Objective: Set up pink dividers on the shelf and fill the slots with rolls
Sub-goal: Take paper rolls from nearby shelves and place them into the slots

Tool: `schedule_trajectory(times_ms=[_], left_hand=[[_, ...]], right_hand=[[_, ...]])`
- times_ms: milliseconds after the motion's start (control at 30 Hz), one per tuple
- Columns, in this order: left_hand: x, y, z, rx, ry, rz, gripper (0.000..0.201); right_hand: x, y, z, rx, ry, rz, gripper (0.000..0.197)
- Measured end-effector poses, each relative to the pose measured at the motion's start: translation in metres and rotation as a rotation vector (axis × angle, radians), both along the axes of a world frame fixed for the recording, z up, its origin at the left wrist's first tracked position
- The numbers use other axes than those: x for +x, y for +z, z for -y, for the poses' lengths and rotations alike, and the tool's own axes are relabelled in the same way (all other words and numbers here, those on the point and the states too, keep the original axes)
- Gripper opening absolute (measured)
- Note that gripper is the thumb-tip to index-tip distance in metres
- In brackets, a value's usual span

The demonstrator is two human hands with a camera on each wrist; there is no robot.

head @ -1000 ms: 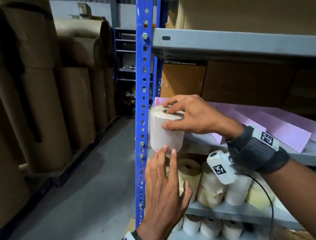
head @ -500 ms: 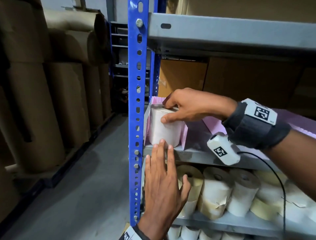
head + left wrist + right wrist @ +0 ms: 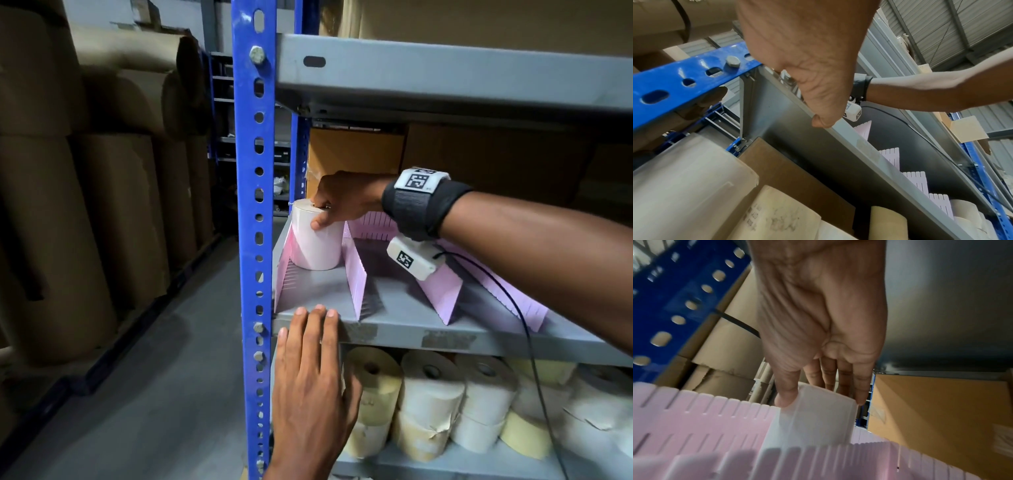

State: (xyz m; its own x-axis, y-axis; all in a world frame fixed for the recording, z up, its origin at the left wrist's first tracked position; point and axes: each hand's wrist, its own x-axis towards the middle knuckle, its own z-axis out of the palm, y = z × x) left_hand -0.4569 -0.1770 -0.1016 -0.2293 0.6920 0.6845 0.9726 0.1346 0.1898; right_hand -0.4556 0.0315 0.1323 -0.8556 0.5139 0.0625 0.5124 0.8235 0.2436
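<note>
A white roll [image 3: 317,240] stands upright deep in the leftmost slot of the grey shelf [image 3: 411,330], between two pink dividers [image 3: 356,277]. My right hand [image 3: 337,205] grips the roll from above, thumb on its front side and fingers over its top; the right wrist view shows the same hold on the roll [image 3: 813,418]. My left hand [image 3: 308,383] lies flat, fingers straight, against the shelf's front edge below that slot, holding nothing. More pink dividers [image 3: 442,294] stand further right on the shelf.
A blue perforated upright [image 3: 255,240] borders the slot on the left. The shelf below holds several white and yellowish rolls [image 3: 431,390]. Cardboard boxes [image 3: 356,154] sit behind the dividers. Tall brown paper rolls [image 3: 51,222] line the aisle at left.
My right hand has carried the roll from in front of the shelf into the leftmost slot and pushed it deeper. My left hand stayed open near the shelf's front edge.
</note>
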Motion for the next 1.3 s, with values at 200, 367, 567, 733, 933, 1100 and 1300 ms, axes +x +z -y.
schedule_trajectory(times_ms=[200, 367, 567, 733, 933, 1100, 1300], left_hand=[[-0.006, -0.006, -0.002, 0.045, -0.020, -0.039, 0.071], [-0.008, -0.014, -0.006, 0.122, -0.025, -0.055, 0.071], [-0.009, -0.020, -0.014, 0.166, 0.002, -0.061, 0.067], [-0.010, -0.025, -0.018, 0.184, -0.001, -0.061, 0.066], [-0.009, -0.021, -0.015, 0.140, -0.029, -0.022, 0.068], [-0.011, -0.010, -0.004, 0.019, -0.093, -0.020, 0.084], [-0.012, 0.007, 0.015, -0.106, -0.146, 0.003, 0.086]], right_hand=[[-0.007, 0.001, -0.020, 0.009, 0.011, -0.020, 0.051], [-0.011, 0.000, -0.037, -0.047, -0.026, -0.045, 0.048], [-0.017, -0.001, -0.053, -0.057, -0.030, -0.039, 0.046], [-0.018, -0.002, -0.061, -0.047, -0.022, -0.032, 0.042], [-0.015, 0.000, -0.051, -0.024, -0.064, -0.031, 0.040], [-0.009, 0.004, -0.026, 0.008, -0.124, -0.062, 0.052], [0.023, 0.020, 0.037, 0.068, -0.094, -0.136, 0.050]])
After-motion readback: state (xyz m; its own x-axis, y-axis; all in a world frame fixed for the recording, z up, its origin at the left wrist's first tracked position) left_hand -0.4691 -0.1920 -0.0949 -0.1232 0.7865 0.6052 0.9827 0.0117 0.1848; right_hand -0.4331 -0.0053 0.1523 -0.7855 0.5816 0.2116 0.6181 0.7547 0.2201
